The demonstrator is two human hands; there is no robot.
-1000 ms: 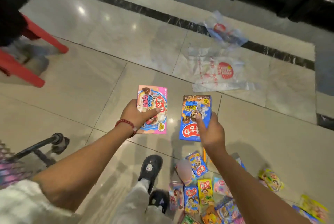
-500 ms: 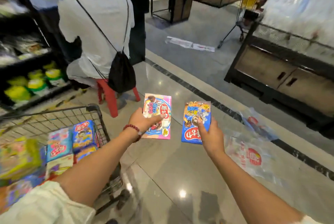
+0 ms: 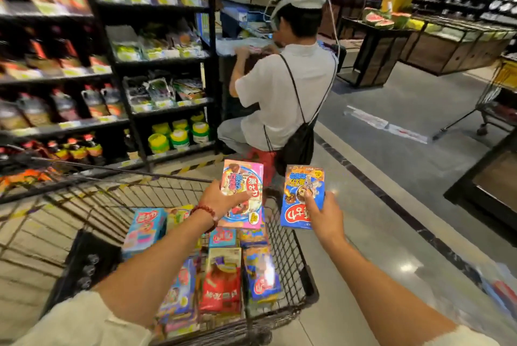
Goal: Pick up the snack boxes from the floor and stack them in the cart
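Two snack boxes carried over the cart, not yet stacked.

L hand fingers wrapped on pink box, above the cart w/ boxes already inside; R hand fingers pinch blue box, just outside the cart's right rim. Risk: dropped from here, blue box prob misses the basket or clips the rim; pink one could topple the loose stacks.

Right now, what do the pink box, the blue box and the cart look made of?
Pink box and blue box: likely thin printed cardboard with a glossy finish, judging by flat faces, sharp edges and sheen. Cart: dark metal wire grid, apparently coated; thin crossing bars show.
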